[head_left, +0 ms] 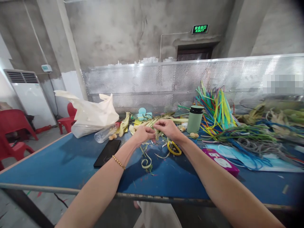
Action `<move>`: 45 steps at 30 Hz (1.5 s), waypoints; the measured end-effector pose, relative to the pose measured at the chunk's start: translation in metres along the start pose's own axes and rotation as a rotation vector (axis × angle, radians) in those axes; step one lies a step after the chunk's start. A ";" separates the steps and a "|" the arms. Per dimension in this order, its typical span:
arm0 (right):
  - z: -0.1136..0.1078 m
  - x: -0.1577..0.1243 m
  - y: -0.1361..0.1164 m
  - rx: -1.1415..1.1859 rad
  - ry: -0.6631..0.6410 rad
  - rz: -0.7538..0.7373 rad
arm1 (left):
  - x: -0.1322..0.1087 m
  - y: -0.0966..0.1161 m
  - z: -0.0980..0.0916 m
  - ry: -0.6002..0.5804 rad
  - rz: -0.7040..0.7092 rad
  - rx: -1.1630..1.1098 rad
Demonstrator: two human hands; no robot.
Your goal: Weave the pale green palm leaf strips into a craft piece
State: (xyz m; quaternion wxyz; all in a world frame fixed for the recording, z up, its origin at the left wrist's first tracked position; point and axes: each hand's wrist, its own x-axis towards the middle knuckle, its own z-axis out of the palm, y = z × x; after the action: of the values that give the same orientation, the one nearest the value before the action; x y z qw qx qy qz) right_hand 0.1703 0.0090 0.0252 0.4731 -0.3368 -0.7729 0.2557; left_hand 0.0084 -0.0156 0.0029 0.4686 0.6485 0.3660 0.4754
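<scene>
Over the middle of the table, my left hand (144, 133) and my right hand (169, 129) are close together, fingertips pinched. A thin pale green plant strip (156, 135) shows between them; its ends are hard to see. Behind the hands lies a heap of pale green stalks and husks (152, 122). Below them, a curled pale strip (146, 162) and small plant scraps lie on the blue tabletop (163, 182). A yellow loop (174, 148) lies beside my right wrist.
On the left are a white plastic bag (95, 112), a clear bottle (105, 133) and a black phone (107, 154). To the right stand a green jar (195, 120) and bundled colourful strips (218, 109), with a purple box (220, 162), blue masks (256, 160) and tangled cords (251, 141) nearer.
</scene>
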 end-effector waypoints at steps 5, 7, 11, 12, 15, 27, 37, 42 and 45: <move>0.001 0.001 0.002 0.026 0.098 -0.004 | 0.000 0.001 0.001 -0.006 -0.020 -0.008; 0.001 0.001 0.002 0.024 0.128 -0.013 | 0.000 0.001 0.001 -0.012 -0.020 -0.007; 0.004 0.001 0.003 0.014 0.157 -0.029 | -0.001 0.002 0.001 -0.036 -0.017 -0.024; 0.004 0.002 0.004 0.003 0.175 -0.026 | -0.002 0.002 0.001 -0.040 -0.017 -0.030; 0.002 0.004 0.009 -0.053 0.235 -0.013 | -0.001 0.001 -0.001 -0.048 -0.017 -0.070; 0.003 -0.004 -0.009 -0.592 0.179 -0.271 | 0.014 -0.006 -0.012 0.257 -0.106 -0.544; 0.015 -0.010 -0.005 -0.774 0.160 -0.202 | 0.010 -0.007 -0.006 0.304 -0.030 -0.413; 0.020 -0.013 -0.009 -0.839 0.186 -0.093 | 0.008 -0.005 0.002 0.323 -0.005 -0.390; 0.022 -0.012 -0.008 -0.803 0.177 -0.073 | 0.008 -0.006 0.007 0.395 0.069 -0.326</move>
State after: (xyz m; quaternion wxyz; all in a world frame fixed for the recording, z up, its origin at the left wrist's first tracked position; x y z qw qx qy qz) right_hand 0.1517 -0.0067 0.0147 0.3776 -0.4876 -0.7790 -0.1132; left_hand 0.0173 -0.0082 -0.0012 0.4699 0.4711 0.3464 0.6612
